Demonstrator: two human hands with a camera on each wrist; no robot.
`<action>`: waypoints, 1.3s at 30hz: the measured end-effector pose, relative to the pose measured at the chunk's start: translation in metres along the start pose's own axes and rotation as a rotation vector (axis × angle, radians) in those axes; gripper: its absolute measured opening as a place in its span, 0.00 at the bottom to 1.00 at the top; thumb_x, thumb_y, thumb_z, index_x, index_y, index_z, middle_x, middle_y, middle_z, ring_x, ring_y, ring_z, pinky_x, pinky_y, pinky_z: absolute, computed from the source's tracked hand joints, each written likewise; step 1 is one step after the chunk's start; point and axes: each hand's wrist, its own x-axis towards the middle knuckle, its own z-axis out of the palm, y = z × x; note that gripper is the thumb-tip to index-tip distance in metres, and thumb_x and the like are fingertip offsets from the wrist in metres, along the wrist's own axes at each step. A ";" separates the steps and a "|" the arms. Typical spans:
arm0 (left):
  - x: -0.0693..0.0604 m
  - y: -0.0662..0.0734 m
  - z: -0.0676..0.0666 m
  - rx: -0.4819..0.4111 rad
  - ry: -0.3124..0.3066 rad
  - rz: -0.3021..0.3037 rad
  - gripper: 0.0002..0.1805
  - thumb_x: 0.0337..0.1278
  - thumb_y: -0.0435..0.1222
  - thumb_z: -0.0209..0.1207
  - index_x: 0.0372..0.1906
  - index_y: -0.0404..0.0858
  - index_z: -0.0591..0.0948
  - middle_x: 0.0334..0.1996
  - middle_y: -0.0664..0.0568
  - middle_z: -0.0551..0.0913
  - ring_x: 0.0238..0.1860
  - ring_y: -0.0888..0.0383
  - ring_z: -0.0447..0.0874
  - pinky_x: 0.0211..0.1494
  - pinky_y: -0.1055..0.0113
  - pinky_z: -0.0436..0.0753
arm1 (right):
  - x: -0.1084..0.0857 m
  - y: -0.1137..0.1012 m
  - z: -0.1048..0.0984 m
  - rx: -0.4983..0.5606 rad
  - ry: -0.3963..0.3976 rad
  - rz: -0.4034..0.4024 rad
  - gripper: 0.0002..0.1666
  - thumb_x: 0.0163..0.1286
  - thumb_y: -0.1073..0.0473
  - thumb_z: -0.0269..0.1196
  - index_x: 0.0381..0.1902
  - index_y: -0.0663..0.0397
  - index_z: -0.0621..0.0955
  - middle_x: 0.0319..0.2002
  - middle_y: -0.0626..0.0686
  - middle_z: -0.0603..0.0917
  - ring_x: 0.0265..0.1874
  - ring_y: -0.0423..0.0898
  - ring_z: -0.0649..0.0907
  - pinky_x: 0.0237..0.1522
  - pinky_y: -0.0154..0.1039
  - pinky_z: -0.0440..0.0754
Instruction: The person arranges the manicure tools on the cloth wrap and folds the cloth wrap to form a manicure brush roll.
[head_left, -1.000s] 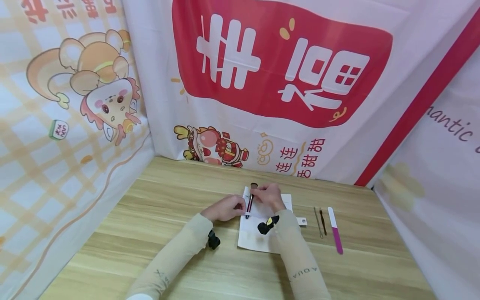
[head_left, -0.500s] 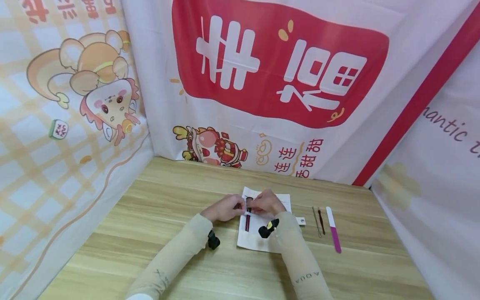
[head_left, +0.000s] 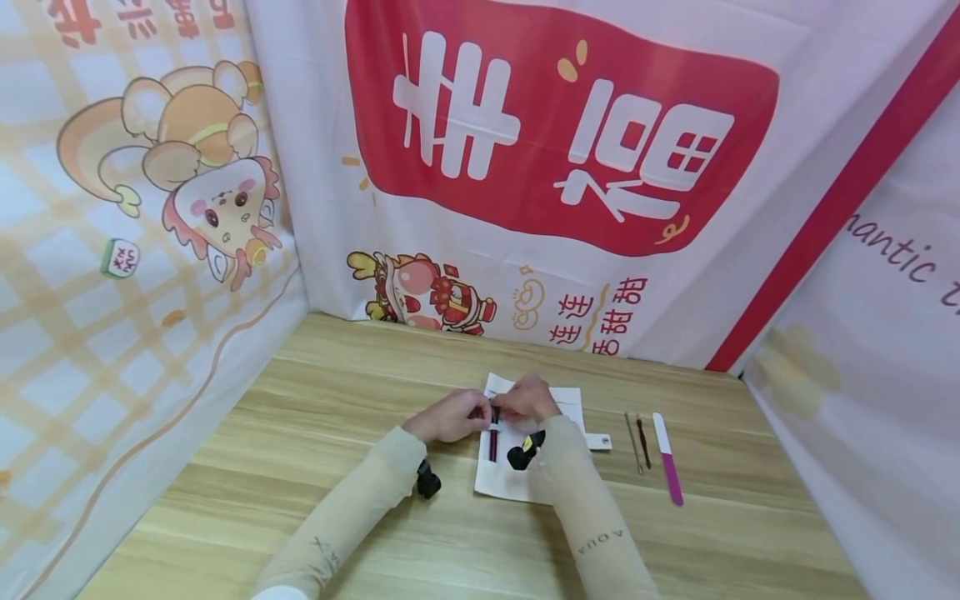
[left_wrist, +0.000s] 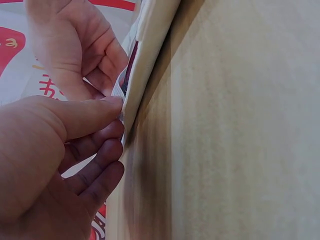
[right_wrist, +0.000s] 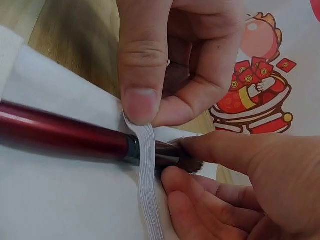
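Observation:
A makeup brush (right_wrist: 65, 132) with a glossy dark red handle lies under a white elastic band (right_wrist: 147, 180) on a white fabric pouch (head_left: 517, 479), spread flat on the table. My left hand (head_left: 453, 415) pinches the band's edge between thumb and index finger, as the right wrist view shows. With thumb and fingers, my right hand (head_left: 529, 398) holds the brush at its dark ferrule and bristles, just beyond the band. The fingers partly cover the brown bristles. In the left wrist view both hands meet at the pouch's edge, where little of the brush shows.
Right of the pouch's snap tab (head_left: 598, 442) lie a thin metal tool (head_left: 633, 443), a slim brown tool (head_left: 644, 443) and a white and purple nail file (head_left: 667, 458). Printed cloth walls (head_left: 322, 167) enclose the wooden table (head_left: 360, 533) at the back and sides.
The brush has slid toward me through the band, its handle now reaching farther down the pouch. My right hand has come down with it; the left hand has stayed in place.

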 end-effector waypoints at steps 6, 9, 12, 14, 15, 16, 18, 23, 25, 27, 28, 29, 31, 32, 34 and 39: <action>0.000 0.002 0.001 0.000 -0.003 -0.004 0.06 0.72 0.30 0.62 0.36 0.42 0.84 0.40 0.53 0.86 0.43 0.60 0.81 0.54 0.60 0.81 | -0.002 -0.001 0.002 0.015 -0.030 0.012 0.08 0.60 0.61 0.74 0.26 0.60 0.88 0.21 0.54 0.89 0.18 0.42 0.85 0.25 0.34 0.85; 0.001 0.002 0.001 -0.003 -0.003 -0.006 0.06 0.71 0.30 0.63 0.35 0.41 0.84 0.38 0.53 0.86 0.41 0.61 0.81 0.52 0.61 0.81 | -0.004 -0.003 0.000 -0.003 -0.059 0.025 0.07 0.61 0.62 0.73 0.26 0.60 0.88 0.23 0.55 0.90 0.19 0.42 0.86 0.27 0.35 0.86; 0.003 0.002 0.001 0.000 -0.003 -0.003 0.06 0.70 0.29 0.64 0.35 0.41 0.85 0.37 0.53 0.85 0.39 0.62 0.79 0.49 0.64 0.81 | -0.008 -0.002 -0.007 -0.030 -0.086 0.030 0.10 0.63 0.58 0.74 0.29 0.60 0.89 0.26 0.56 0.91 0.21 0.43 0.87 0.31 0.36 0.87; 0.004 0.003 0.001 -0.004 -0.005 -0.012 0.05 0.69 0.30 0.64 0.35 0.41 0.85 0.36 0.54 0.85 0.38 0.62 0.79 0.47 0.65 0.81 | -0.010 0.000 -0.017 -0.059 -0.090 0.021 0.12 0.64 0.55 0.75 0.31 0.59 0.89 0.29 0.56 0.92 0.23 0.43 0.89 0.33 0.36 0.88; 0.005 0.004 0.001 -0.012 -0.008 -0.018 0.05 0.69 0.30 0.65 0.35 0.41 0.85 0.36 0.54 0.85 0.37 0.62 0.79 0.46 0.66 0.81 | -0.011 0.002 -0.023 -0.064 -0.091 0.013 0.13 0.64 0.54 0.75 0.33 0.60 0.88 0.30 0.56 0.92 0.25 0.44 0.89 0.35 0.37 0.89; 0.006 0.005 0.001 -0.018 -0.010 -0.024 0.05 0.68 0.30 0.65 0.35 0.41 0.86 0.36 0.54 0.85 0.37 0.62 0.79 0.46 0.66 0.81 | -0.012 0.004 -0.029 -0.079 -0.088 0.001 0.13 0.64 0.53 0.76 0.34 0.59 0.88 0.31 0.56 0.92 0.26 0.44 0.89 0.36 0.37 0.89; 0.008 0.008 0.000 -0.027 -0.012 -0.043 0.04 0.68 0.31 0.66 0.35 0.42 0.86 0.36 0.56 0.85 0.37 0.63 0.80 0.46 0.67 0.81 | -0.016 0.011 -0.046 -0.108 -0.078 -0.033 0.14 0.65 0.53 0.76 0.35 0.59 0.87 0.32 0.56 0.91 0.28 0.45 0.89 0.39 0.39 0.89; 0.013 0.016 0.001 -0.009 0.008 -0.054 0.04 0.67 0.32 0.67 0.35 0.43 0.86 0.35 0.56 0.85 0.38 0.62 0.79 0.48 0.66 0.81 | -0.025 0.036 -0.095 -0.262 -0.052 -0.175 0.13 0.68 0.51 0.73 0.36 0.56 0.87 0.34 0.55 0.90 0.30 0.44 0.84 0.40 0.42 0.85; 0.015 0.020 0.002 0.012 0.007 -0.051 0.04 0.66 0.31 0.67 0.35 0.43 0.86 0.35 0.56 0.85 0.38 0.61 0.79 0.48 0.65 0.82 | -0.029 0.048 -0.115 -0.346 -0.044 -0.244 0.12 0.69 0.51 0.72 0.36 0.55 0.86 0.35 0.53 0.89 0.32 0.43 0.82 0.40 0.41 0.82; 0.018 0.024 0.003 0.049 0.000 -0.046 0.03 0.66 0.31 0.67 0.36 0.41 0.88 0.35 0.55 0.86 0.38 0.60 0.79 0.49 0.64 0.82 | -0.031 0.063 -0.136 -0.418 -0.033 -0.306 0.11 0.69 0.52 0.71 0.36 0.54 0.87 0.35 0.52 0.89 0.34 0.44 0.82 0.39 0.40 0.81; 0.020 0.027 0.004 0.071 -0.003 -0.035 0.03 0.66 0.31 0.67 0.36 0.41 0.88 0.35 0.55 0.87 0.38 0.59 0.80 0.49 0.63 0.82 | -0.033 0.071 -0.145 -0.438 -0.031 -0.322 0.10 0.69 0.53 0.71 0.37 0.55 0.87 0.35 0.51 0.88 0.35 0.44 0.82 0.39 0.40 0.80; 0.021 0.029 0.006 0.098 -0.008 -0.031 0.03 0.65 0.31 0.67 0.36 0.41 0.89 0.35 0.55 0.88 0.39 0.60 0.80 0.50 0.63 0.82 | -0.034 0.079 -0.154 -0.461 -0.029 -0.331 0.10 0.69 0.54 0.71 0.37 0.55 0.87 0.35 0.51 0.88 0.35 0.44 0.82 0.38 0.40 0.80; 0.023 0.034 0.008 0.140 -0.018 -0.023 0.04 0.64 0.30 0.67 0.35 0.40 0.89 0.34 0.54 0.88 0.37 0.59 0.80 0.49 0.62 0.83 | -0.036 0.095 -0.171 -0.497 -0.024 -0.326 0.09 0.69 0.54 0.70 0.36 0.55 0.87 0.33 0.50 0.87 0.34 0.45 0.81 0.36 0.40 0.79; 0.024 0.036 0.010 0.160 -0.020 -0.019 0.04 0.64 0.30 0.67 0.35 0.39 0.90 0.33 0.53 0.88 0.37 0.59 0.79 0.50 0.62 0.83 | -0.038 0.103 -0.179 -0.508 -0.019 -0.313 0.10 0.70 0.54 0.70 0.35 0.55 0.87 0.32 0.50 0.87 0.33 0.45 0.80 0.35 0.39 0.79; 0.026 0.040 0.013 0.189 -0.027 -0.013 0.04 0.63 0.30 0.67 0.33 0.40 0.90 0.32 0.53 0.88 0.36 0.59 0.79 0.49 0.63 0.83 | -0.041 0.116 -0.193 -0.537 0.000 -0.294 0.10 0.69 0.55 0.71 0.33 0.56 0.87 0.30 0.50 0.86 0.31 0.45 0.80 0.34 0.39 0.78; 0.030 0.047 0.017 0.220 -0.035 -0.003 0.06 0.64 0.30 0.68 0.31 0.38 0.90 0.31 0.52 0.89 0.34 0.59 0.79 0.48 0.63 0.83 | -0.053 0.141 -0.218 -0.575 0.031 -0.264 0.11 0.68 0.57 0.72 0.31 0.60 0.88 0.28 0.54 0.88 0.27 0.45 0.79 0.31 0.39 0.78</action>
